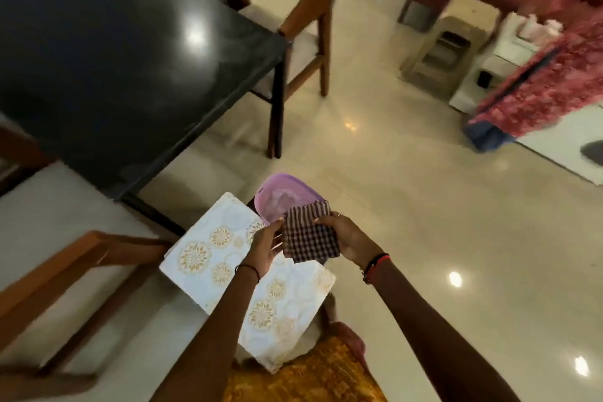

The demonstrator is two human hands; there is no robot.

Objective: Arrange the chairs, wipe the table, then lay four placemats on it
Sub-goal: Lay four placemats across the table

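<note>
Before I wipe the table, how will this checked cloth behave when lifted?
The checked cloth is probably floppy: it folds and drapes between the left hand and right hand. It looks thin, so likely light.

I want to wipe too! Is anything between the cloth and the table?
Nothing visible. The left hand and right hand hold the checked cloth by the purple basin; open air separates it from the table.

A home dining room: dark glossy table (107, 52), wooden chairs (306, 19), polished tile floor (408, 206).
</note>
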